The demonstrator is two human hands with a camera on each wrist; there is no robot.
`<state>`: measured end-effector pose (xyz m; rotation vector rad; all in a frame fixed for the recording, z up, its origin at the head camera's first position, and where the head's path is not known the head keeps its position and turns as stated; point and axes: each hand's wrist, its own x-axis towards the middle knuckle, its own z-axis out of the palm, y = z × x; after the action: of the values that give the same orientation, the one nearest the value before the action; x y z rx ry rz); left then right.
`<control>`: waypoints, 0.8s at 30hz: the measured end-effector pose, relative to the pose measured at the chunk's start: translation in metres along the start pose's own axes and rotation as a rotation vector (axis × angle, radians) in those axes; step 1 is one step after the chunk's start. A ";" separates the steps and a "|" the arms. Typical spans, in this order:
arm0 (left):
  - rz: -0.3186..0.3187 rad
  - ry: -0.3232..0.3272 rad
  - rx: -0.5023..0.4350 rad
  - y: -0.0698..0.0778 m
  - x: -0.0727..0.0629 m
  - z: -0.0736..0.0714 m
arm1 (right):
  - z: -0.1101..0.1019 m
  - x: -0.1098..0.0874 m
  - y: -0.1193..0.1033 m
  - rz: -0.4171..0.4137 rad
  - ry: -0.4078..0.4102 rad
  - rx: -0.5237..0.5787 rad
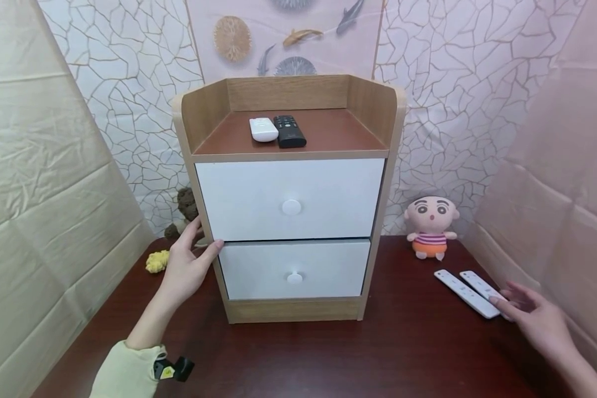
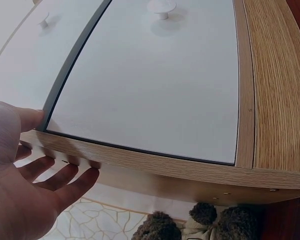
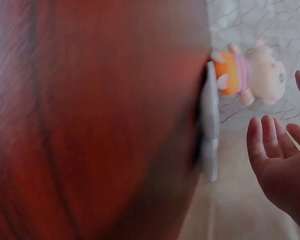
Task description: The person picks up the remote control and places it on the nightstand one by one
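Observation:
A small wooden cabinet (image 1: 294, 310) with two white drawers stands upright on the dark red table. My left hand (image 1: 184, 265) rests at its left front edge, thumb on the front, fingers touching the side panel; the left wrist view shows those fingers (image 2: 76, 189) spread and fairly straight. Both the upper drawer (image 1: 249, 193) and the lower drawer (image 1: 254, 271) are closed. To the right, my right hand (image 1: 542, 318) hovers by the near ends of two white remote controls (image 1: 465, 293) lying side by side. In the right wrist view its fingers are loosely bent, apart from the remotes.
On the cabinet top lie a white remote (image 1: 262, 130) and a black remote (image 1: 289, 131). A plush doll (image 1: 430, 226) sits behind the right-hand remotes. A brown fuzzy toy (image 1: 186, 203) and a yellow object (image 1: 157, 261) are left of the cabinet. Fabric walls enclose the table (image 1: 298, 359).

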<state>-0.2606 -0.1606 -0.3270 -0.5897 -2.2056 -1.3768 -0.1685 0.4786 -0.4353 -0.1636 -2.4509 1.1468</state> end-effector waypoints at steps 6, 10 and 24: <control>0.006 -0.002 -0.009 0.000 -0.001 0.000 | 0.007 -0.002 0.020 0.029 -0.021 -0.054; 0.006 -0.002 -0.009 0.000 0.000 0.000 | 0.013 -0.001 0.026 0.051 -0.064 -0.104; -0.001 -0.003 0.016 0.003 -0.001 -0.001 | 0.018 0.005 0.028 0.045 -0.056 -0.290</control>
<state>-0.2581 -0.1603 -0.3252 -0.5846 -2.2174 -1.3586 -0.1831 0.4854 -0.4646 -0.2770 -2.6658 0.8178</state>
